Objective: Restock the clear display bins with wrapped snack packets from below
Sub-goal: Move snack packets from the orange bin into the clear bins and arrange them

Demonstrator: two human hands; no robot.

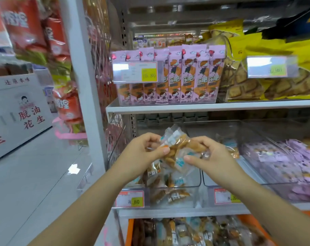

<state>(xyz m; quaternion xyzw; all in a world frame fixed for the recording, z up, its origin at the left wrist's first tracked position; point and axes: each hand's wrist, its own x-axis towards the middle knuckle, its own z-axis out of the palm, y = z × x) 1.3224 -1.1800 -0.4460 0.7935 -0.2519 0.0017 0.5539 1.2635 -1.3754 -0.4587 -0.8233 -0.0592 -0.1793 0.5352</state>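
A small bunch of clear-wrapped snack packets (179, 148) with brown contents hangs above the left clear display bin (195, 188). My left hand (143, 153) pinches the bunch at its left end, and my right hand (209, 157) pinches it at its right end. The bin beneath holds a few similar packets (170, 190). Below the shelf, an orange tray (130, 231) is packed with several more wrapped packets (195, 231).
A second clear bin (221, 183) sits to the right, then a bin of pink-wrapped packets (283, 162). Price tags (130, 198) front the bins. The shelf above carries pink boxes (177, 77) and yellow bread bags (275, 50). A white upright (83, 77) stands at left.
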